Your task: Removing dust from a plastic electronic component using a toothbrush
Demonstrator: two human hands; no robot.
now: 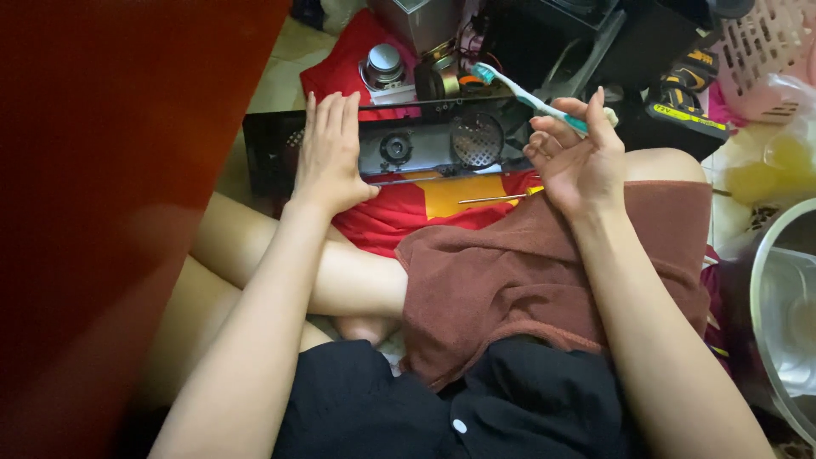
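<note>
My left hand (330, 153) lies flat, fingers together, on the left part of a black electronics panel (408, 149) with round grilles, standing on edge before my crossed legs. My right hand (578, 157) holds a teal-and-white toothbrush (527, 98) between thumb and fingers, bristle head pointing up-left above the panel's right end. A thin screwdriver with a yellow handle (501, 198) lies on the red cloth (399, 212) just below the panel, beside my right hand.
A loose speaker driver (384, 66) and metal parts sit behind the panel. A yellow-and-black tool (688, 102) lies at the right, by a pink basket (769, 42). A metal bowl (778, 289) stands at the right edge. A red surface (110, 170) fills the left.
</note>
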